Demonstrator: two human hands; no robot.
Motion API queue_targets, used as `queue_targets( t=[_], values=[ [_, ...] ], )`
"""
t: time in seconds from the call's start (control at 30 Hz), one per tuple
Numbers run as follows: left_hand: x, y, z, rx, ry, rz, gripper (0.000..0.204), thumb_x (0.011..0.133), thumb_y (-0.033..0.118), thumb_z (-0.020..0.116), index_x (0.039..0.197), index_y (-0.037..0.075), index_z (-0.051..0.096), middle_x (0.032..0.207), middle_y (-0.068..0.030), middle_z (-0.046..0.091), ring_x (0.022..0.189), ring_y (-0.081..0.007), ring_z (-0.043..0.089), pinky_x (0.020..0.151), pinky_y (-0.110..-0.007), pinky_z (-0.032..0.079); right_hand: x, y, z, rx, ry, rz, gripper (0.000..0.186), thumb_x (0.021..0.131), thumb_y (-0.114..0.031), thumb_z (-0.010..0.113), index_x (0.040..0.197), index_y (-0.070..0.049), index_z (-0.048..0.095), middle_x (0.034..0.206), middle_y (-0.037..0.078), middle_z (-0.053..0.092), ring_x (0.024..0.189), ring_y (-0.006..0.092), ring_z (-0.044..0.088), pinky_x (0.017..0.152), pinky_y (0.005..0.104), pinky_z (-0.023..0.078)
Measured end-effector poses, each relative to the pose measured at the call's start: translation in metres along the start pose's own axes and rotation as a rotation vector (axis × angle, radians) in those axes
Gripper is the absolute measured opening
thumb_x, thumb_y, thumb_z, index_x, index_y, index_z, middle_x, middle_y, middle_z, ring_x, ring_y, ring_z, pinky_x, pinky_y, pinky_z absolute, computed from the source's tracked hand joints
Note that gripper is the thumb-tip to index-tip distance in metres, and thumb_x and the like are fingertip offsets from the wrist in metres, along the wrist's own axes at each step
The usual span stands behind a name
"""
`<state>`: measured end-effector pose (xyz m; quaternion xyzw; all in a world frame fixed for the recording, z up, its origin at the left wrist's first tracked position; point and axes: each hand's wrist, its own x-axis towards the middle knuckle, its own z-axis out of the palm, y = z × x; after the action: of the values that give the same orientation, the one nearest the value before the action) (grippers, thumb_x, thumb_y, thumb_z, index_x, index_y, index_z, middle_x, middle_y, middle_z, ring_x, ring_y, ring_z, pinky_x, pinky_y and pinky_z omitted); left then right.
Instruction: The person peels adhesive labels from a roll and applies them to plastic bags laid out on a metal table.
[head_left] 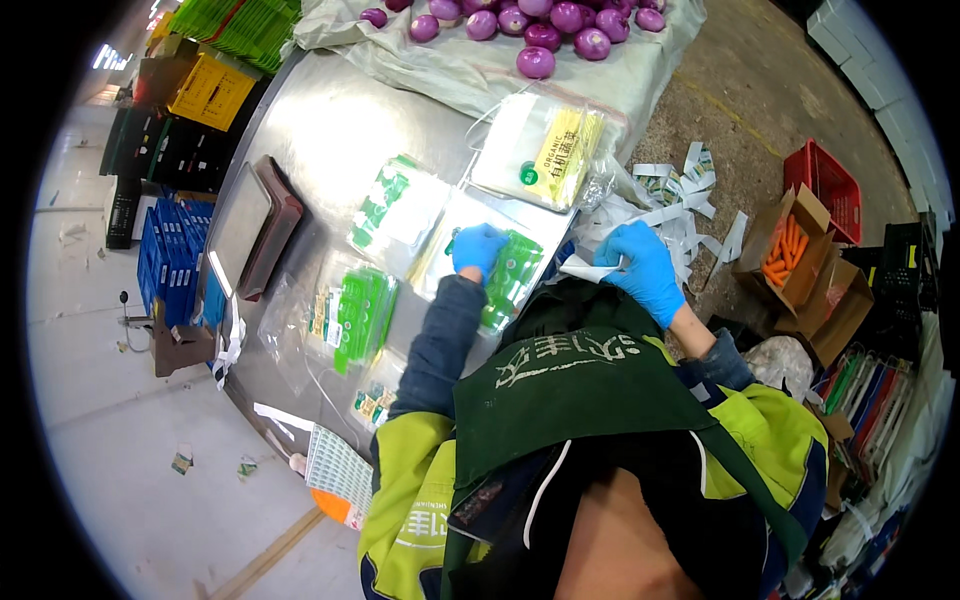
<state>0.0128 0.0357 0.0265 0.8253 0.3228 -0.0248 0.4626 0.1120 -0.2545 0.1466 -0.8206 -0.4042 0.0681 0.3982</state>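
My left hand (480,250), in a blue glove, rests with curled fingers on a green-and-white printed plastic bag (515,268) at the table's near edge. Whether anything is between those fingers cannot be seen. My right hand (642,272), gloved in blue too, is closed on a white paper strip (588,268) just off the edge. Beyond my left hand lies another stack of green-and-white bags (398,212). Green bags (362,312) with labels sit to its left. Farther off, a clear packet with a yellow label (566,158) lies on the table.
Purple onions (536,62) are heaped on a pale sheet (400,48) at the far end of the metal table (300,110). Paper strips (690,215) hang and lie at right. Beyond are a red crate (825,185) and a carton of carrots (788,250). A dark-framed device (272,225) stands left.
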Motion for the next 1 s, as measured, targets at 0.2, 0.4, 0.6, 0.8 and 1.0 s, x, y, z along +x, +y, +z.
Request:
queue_targets(
  t=[0.2, 0.4, 0.6, 0.8, 1.0],
  values=[
    [0.056, -0.041, -0.111, 0.805, 0.697, 0.136, 0.012, 0.087, 0.008, 0.058, 0.081, 0.003, 0.067, 0.073, -0.0138, 0.066, 0.063, -0.0314, 0.065, 0.061, -0.041, 0.053, 0.0, -0.006, 0.007, 0.45, -0.03, 0.213, 0.021, 0.077, -0.003, 0.071, 0.098, -0.005, 0.071, 0.098, 0.009, 0.072, 0.088, 0.021, 0.068, 0.081, 0.0315, 0.053],
    [-0.007, 0.071, -0.116, 0.141, 0.609, 0.434, 0.018, 0.088, 0.004, 0.06, 0.105, 0.001, 0.063, 0.102, -0.0127, 0.065, 0.091, -0.0223, 0.062, 0.081, -0.033, 0.05, 0.001, 0.012, 0.006, 0.405, 0.03, 0.297, 0.016, 0.079, -0.004, 0.072, 0.095, -0.003, 0.07, 0.087, 0.006, 0.071, 0.079, 0.0124, 0.065, 0.071, 0.0251, 0.05],
    [-0.101, 0.144, -0.004, -0.234, -0.153, 0.429, 0.032, 0.081, 0.017, 0.074, 0.111, 0.005, 0.067, 0.101, -0.0086, 0.068, 0.094, -0.0191, 0.064, 0.083, -0.031, 0.049, 0.016, 0.015, 0.01, 0.289, 0.017, 0.453, 0.031, 0.073, -0.027, 0.083, 0.085, -0.004, 0.066, 0.076, 0.009, 0.067, 0.068, 0.0152, 0.062, 0.063, 0.0304, 0.049],
    [-0.079, 0.107, -0.063, -0.432, 0.146, 0.247, 0.009, 0.086, 0.002, 0.066, 0.093, 0.001, 0.07, 0.081, -0.0044, 0.068, 0.073, -0.0098, 0.061, 0.068, -0.025, 0.05, 0.008, 0.027, 0.008, 0.364, 0.128, 0.423, 0.027, 0.073, -0.029, 0.083, 0.085, -0.007, 0.071, 0.067, 0.006, 0.061, 0.061, 0.0136, 0.055, 0.056, 0.0286, 0.045],
    [-0.051, 0.019, -0.076, 0.091, 0.374, 0.048, 0.032, 0.08, 0.024, 0.078, 0.096, 0.0, 0.063, 0.084, -0.0139, 0.067, 0.075, -0.0241, 0.063, 0.072, -0.034, 0.05, 0.004, 0.039, 0.008, 0.078, -0.024, 0.14, 0.016, 0.072, -0.013, 0.077, 0.087, -0.01, 0.073, 0.109, 0.005, 0.069, 0.092, 0.0233, 0.061, 0.085, 0.0321, 0.048]
  ],
)
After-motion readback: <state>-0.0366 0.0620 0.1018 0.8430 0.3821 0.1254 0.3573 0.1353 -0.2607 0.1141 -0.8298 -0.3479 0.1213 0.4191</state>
